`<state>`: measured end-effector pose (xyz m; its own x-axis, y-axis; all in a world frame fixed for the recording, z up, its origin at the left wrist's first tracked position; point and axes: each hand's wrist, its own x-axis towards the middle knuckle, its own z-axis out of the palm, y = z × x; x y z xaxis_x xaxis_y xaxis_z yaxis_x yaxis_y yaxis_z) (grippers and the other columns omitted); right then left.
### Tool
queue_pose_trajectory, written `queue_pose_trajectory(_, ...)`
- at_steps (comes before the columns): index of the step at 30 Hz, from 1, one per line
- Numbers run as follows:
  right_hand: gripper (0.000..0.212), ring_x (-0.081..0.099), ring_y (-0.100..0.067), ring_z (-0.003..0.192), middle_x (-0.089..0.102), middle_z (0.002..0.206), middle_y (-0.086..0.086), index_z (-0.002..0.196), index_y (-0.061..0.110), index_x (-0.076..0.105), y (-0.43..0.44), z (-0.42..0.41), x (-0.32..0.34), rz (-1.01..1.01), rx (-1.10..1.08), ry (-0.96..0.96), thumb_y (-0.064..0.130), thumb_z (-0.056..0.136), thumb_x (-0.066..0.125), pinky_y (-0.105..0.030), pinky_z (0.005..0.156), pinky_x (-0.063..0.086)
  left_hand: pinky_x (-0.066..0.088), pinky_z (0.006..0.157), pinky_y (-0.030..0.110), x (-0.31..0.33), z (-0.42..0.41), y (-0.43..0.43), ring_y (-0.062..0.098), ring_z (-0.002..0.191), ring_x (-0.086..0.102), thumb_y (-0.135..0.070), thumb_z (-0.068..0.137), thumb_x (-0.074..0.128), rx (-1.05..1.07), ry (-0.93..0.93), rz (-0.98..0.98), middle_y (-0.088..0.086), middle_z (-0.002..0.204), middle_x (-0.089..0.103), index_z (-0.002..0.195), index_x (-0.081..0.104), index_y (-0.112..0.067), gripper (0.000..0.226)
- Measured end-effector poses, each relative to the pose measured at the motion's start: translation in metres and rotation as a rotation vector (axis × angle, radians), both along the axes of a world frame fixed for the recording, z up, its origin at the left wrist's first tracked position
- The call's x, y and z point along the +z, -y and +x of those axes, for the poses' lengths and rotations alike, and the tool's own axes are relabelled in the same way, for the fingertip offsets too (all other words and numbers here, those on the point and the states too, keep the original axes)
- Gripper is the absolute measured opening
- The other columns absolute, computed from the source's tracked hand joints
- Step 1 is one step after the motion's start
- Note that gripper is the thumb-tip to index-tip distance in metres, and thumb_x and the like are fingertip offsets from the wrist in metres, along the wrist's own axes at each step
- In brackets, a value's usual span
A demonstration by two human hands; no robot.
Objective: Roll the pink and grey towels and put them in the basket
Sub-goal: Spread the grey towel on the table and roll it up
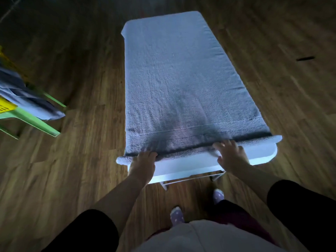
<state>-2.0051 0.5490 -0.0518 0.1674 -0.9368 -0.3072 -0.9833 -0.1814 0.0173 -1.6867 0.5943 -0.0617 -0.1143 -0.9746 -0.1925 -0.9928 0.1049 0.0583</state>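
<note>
At 6 o'clock, nearest the camera, a pale garment (200,237) is seen, flanked by 2 dark sleeves, and 2 dotted socks (176,215) are planted on the wooden floor (72,70) just in front of it.

Beyond the socks, the near end of a narrow white table (181,168) is reached by both forearms. The left hand (142,160), at about 7 o'clock, is laid on the towel's near edge with its fingers bent over that edge, so the cloth is grasped. The right hand (230,153), at about 5 o'clock, is set on the same edge with fingers spread and thumb lower down. It is blurred, so it cannot be told whether the cloth is clasped or only pressed.

The grey towel (178,79) is spread flat along the whole tabletop, running from 6 o'clock up to 12 o'clock. Its near edge is turned over into 1 thin roll (181,154) across the table's width, with both ends overhanging the sides. A strip of bare table is left showing below the roll.

At 9 o'clock, well apart from the table, a yellow basket (5,106) is carried on a green frame (31,120), both cut off by the picture's edge. Bluish-grey cloth (27,99) is draped over it.

At 2 o'clock, a short dark mark (305,58) is seen on the floor.
</note>
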Motion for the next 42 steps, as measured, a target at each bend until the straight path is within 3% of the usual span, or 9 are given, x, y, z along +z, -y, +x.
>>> queue_pose_trajectory(4, 0.038, 0.05, -0.027, 0.114, 0.049, 0.127, -0.004, 0.121, 0.026, 0.054, 0.009, -0.048, -0.001, -0.078, -0.172, 0.025, 0.021, 0.084, 0.061, -0.044, 0.089, 0.046, 0.054, 0.081, 0.039, -0.003, 0.01, 0.009, 0.025, 0.1, 0.062, -0.02, 0.093, 0.051, 0.004, -0.06, -0.01, 0.005, 0.112, 0.065, 0.122, 0.055, -0.021, 0.029)
queue_pose_trajectory(8, 0.028, 0.062, -0.036, 0.082, 0.064, 0.096, -0.009, 0.099, 0.015, 0.067, 0.027, -0.082, -0.005, -0.126, -0.082, -0.064, 0.012, 0.073, 0.075, -0.049, 0.066, 0.052, 0.055, 0.067, 0.045, 0.006, 0.014, 0.018, 0.032, 0.085, 0.063, -0.018, 0.086, 0.064, 0.193, -0.056, -0.012, 0.007, 0.094, 0.066, 0.106, 0.064, -0.019, 0.02)
queue_pose_trajectory(13, 0.021, 0.052, -0.036, 0.104, 0.054, 0.111, -0.013, 0.113, 0.02, 0.059, 0.055, -0.085, 0.005, -0.167, -0.232, 0.082, 0.024, 0.093, 0.054, -0.047, 0.077, 0.047, 0.045, 0.072, 0.034, 0.004, 0.001, 0.025, 0.032, 0.092, 0.061, -0.021, 0.095, 0.05, 0.476, -0.223, -0.041, 0.003, 0.09, 0.061, 0.102, 0.06, -0.013, 0.014)
queue_pose_trajectory(19, 0.012, 0.052, -0.034, 0.101, 0.054, 0.107, -0.01, 0.098, 0.02, 0.059, 0.068, -0.097, -0.009, -0.138, -0.197, 0.272, 0.025, 0.092, 0.05, -0.049, 0.088, 0.044, 0.05, 0.086, 0.05, -0.006, -0.008, 0.018, 0.035, 0.099, 0.058, -0.031, 0.091, 0.059, 0.345, -0.111, -0.128, 0.013, 0.106, 0.061, 0.104, 0.064, -0.014, 0.022)
queue_pose_trajectory(24, 0.021, 0.051, -0.03, 0.105, 0.056, 0.111, -0.005, 0.105, 0.022, 0.059, 0.069, -0.11, -0.007, -0.113, -0.062, 0.199, 0.033, 0.088, 0.057, -0.045, 0.089, 0.042, 0.051, 0.089, 0.048, -0.005, 0.0, 0.027, 0.034, 0.115, 0.051, -0.05, 0.094, 0.041, 0.32, 0.041, 0.002, 0.012, 0.127, 0.052, 0.128, 0.052, -0.017, 0.048)
queue_pose_trajectory(27, 0.04, 0.051, -0.029, 0.11, 0.052, 0.116, -0.005, 0.115, 0.021, 0.055, 0.073, -0.121, -0.004, -0.027, 0.008, 0.145, 0.032, 0.079, 0.068, -0.045, 0.091, 0.044, 0.048, 0.086, 0.044, 0.006, -0.022, 0.038, 0.032, 0.11, 0.054, -0.039, 0.091, 0.055, 0.338, 0.07, -0.044, 0.013, 0.123, 0.055, 0.124, 0.054, -0.016, 0.04)
queue_pose_trajectory(32, 0.025, 0.054, -0.032, 0.103, 0.052, 0.11, -0.01, 0.102, 0.014, 0.056, 0.086, -0.136, -0.003, -0.017, -0.037, 0.221, 0.003, 0.08, 0.056, -0.043, 0.081, 0.049, 0.055, 0.077, 0.042, 0.001, -0.046, 0.046, 0.029, 0.101, 0.059, -0.029, 0.091, 0.059, 0.189, -0.08, -0.013, 0.007, 0.112, 0.063, 0.11, 0.06, -0.017, 0.023)
queue_pose_trajectory(38, 0.018, 0.051, -0.034, 0.104, 0.053, 0.115, -0.011, 0.105, 0.024, 0.063, 0.108, -0.141, 0.0, -0.206, -0.093, 0.061, 0.021, 0.089, 0.056, -0.044, 0.079, 0.046, 0.049, 0.073, 0.042, 0.016, -0.04, 0.069, 0.032, 0.095, 0.057, -0.02, 0.087, 0.064, 0.428, -0.019, -0.138, 0.01, 0.102, 0.062, 0.106, 0.06, -0.019, 0.02)
queue_pose_trajectory(42, 0.022, 0.053, -0.035, 0.107, 0.055, 0.114, -0.012, 0.106, 0.016, 0.06, 0.113, -0.128, -0.003, -0.123, -0.2, 0.283, 0.009, 0.092, 0.045, -0.041, 0.084, 0.048, 0.051, 0.077, 0.043, 0.01, -0.039, 0.074, 0.032, 0.098, 0.059, -0.02, 0.096, 0.049, 0.464, -0.162, -0.075, 0.015, 0.107, 0.063, 0.112, 0.059, -0.01, 0.022)
